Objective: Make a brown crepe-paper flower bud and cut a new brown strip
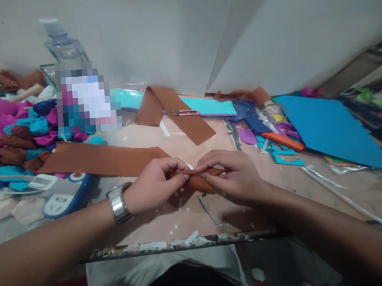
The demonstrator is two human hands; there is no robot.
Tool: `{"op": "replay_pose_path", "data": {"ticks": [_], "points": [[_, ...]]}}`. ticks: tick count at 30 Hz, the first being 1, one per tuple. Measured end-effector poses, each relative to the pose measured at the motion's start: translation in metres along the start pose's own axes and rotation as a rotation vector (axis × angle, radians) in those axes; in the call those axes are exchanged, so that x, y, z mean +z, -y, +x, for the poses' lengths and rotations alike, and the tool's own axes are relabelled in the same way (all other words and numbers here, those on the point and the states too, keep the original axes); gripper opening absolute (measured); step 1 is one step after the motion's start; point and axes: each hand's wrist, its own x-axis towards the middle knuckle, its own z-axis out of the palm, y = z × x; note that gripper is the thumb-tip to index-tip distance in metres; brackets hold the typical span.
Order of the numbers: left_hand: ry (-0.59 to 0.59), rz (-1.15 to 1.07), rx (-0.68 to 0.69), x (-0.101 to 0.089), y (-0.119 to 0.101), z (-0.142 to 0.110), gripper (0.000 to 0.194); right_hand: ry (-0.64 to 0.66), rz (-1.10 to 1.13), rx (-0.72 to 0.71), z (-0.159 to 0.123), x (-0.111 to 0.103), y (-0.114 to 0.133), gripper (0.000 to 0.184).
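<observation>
Both hands meet over the middle of the table, pinching one edge of a long brown crepe paper strip (114, 158). My left hand (159, 181), below a metal wristwatch (118, 202), is closed with thumb and fingertips on the folded edge. Close beside it, my right hand (233, 172) grips the same edge between thumb and fingers. A small white bit shows between the fingertips; what it is I cannot make out. The strip runs off to the left toward a heap of crumpled coloured paper. Behind the hands lies a second folded brown strip (190, 126) with pink thread snips (184, 112) on it.
A blue-and-white power strip (67, 189) sits at left beside crumpled paper pieces (22, 136). Behind them stands a clear bottle (65, 47). At right are an orange cutter (283, 141), a blue sheet (332, 130) and a thin white rod (349, 198). A white wall closes the back.
</observation>
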Motion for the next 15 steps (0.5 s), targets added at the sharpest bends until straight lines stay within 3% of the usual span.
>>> {"op": "replay_pose_path", "data": {"ticks": [15], "points": [[0.035,-0.106,0.001,-0.0019,-0.0041,-0.0008,0.017,0.007,-0.065,-0.088,-0.0018,-0.0010,-0.0023,0.020]]}}
